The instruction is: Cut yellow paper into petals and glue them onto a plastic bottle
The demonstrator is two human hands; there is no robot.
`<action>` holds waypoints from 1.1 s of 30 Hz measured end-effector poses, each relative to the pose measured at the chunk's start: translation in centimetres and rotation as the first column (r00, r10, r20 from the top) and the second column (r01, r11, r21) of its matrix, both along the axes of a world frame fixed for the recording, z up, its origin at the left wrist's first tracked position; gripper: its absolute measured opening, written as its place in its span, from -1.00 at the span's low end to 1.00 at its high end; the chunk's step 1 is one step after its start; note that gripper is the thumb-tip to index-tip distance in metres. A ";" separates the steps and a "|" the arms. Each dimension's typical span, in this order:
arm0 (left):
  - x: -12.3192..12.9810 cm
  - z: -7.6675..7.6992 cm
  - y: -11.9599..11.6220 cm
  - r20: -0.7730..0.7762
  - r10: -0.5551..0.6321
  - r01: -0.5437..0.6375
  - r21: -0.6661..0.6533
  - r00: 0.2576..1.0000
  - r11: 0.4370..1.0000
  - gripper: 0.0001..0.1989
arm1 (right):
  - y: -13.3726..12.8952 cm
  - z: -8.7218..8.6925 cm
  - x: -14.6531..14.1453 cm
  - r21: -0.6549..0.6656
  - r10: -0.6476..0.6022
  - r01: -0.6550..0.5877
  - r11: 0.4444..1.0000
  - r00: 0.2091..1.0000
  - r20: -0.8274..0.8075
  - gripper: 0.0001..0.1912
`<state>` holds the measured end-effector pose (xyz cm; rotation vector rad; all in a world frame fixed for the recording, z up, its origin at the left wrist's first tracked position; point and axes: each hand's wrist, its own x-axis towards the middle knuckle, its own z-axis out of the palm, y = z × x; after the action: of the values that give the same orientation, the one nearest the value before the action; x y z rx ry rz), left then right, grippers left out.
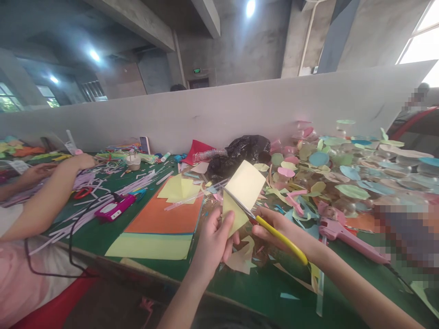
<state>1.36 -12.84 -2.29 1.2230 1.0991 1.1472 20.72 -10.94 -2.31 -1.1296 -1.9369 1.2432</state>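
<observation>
Our left hand (pixel 212 242) pinches a folded pale yellow paper (pixel 242 192), with the thumb pressed on its near face and the fingers behind it, so the sheet stands up from the grip and tilts a little to the right. Its long axis runs away from us, and the left hand is the nearer one, at the paper's lower end. Our right hand (pixel 279 228) comes in from the right, its fingers curled closed around the yellow handle of a pair of scissors (pixel 291 248). The steel blades (pixel 236 204) point up and to the left, across the lower part of the paper, but we cannot tell whether the paper lies between them. Below the hands, paper scraps (pixel 242 258) litter a green table (pixel 267 292). To the left lie an orange card stack (pixel 161 219) and a yellow-green sheet (pixel 147 246); to the right lie a pink glue gun (pixel 350 240) and a heap of pastel paper cutouts (pixel 350 183). Further off stands a black plastic bag (pixel 240 155) against a grey partition (pixel 206 119). At far left, a co-worker's hands (pixel 80 161) work among thin pale strips (pixel 103 214).
</observation>
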 end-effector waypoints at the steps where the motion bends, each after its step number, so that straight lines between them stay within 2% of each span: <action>1: 0.0 0.0 0.0 -0.002 0.003 -0.003 0.002 1.000 1.000 -0.67 | 0.0 0.0 -0.1 0.002 -0.008 0.008 1.000 1.000 -0.001 -0.48; 7: 0.2 -0.1 -0.1 0.017 -0.034 0.034 -0.003 0.999 0.999 -0.63 | -0.1 0.3 0.0 -0.015 -0.138 0.137 0.990 0.989 -0.053 -0.48; 14: -0.9 0.4 0.0 0.013 0.005 -0.005 0.039 1.000 0.999 -0.65 | 0.4 0.4 0.0 -0.010 -0.307 0.308 0.951 0.946 -0.103 -0.52; 16: -1.1 0.4 0.0 0.009 0.027 -0.028 0.028 1.000 0.999 -0.60 | 0.7 0.5 -0.1 -0.031 -0.362 0.361 0.932 0.929 -0.074 -0.51; 19: -1.1 0.3 -0.2 -0.003 0.073 -0.073 0.006 0.997 0.997 -0.49 | 1.3 0.2 -0.1 -0.037 -0.481 0.482 0.875 0.876 0.038 -0.52; 23: -1.3 0.1 0.1 -0.020 0.057 -0.056 0.015 0.998 0.998 -0.57 | 2.4 -1.2 0.2 0.069 -0.590 0.587 0.806 0.791 0.162 -0.63; 27: -1.8 -0.1 0.5 -0.080 0.002 0.005 0.079 0.997 0.997 -0.63 | 2.9 -2.4 0.5 0.225 -0.630 0.589 0.776 0.732 0.258 -0.72; 33: -1.8 -0.6 0.2 -0.186 0.027 -0.014 0.071 0.982 0.997 -0.54 | 2.6 -3.1 0.1 0.396 -0.584 0.431 0.811 0.645 0.493 -0.82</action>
<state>-0.41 -12.65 -2.87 1.3992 1.2223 1.1110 20.87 -8.38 -5.43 -1.9290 -1.8806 0.3245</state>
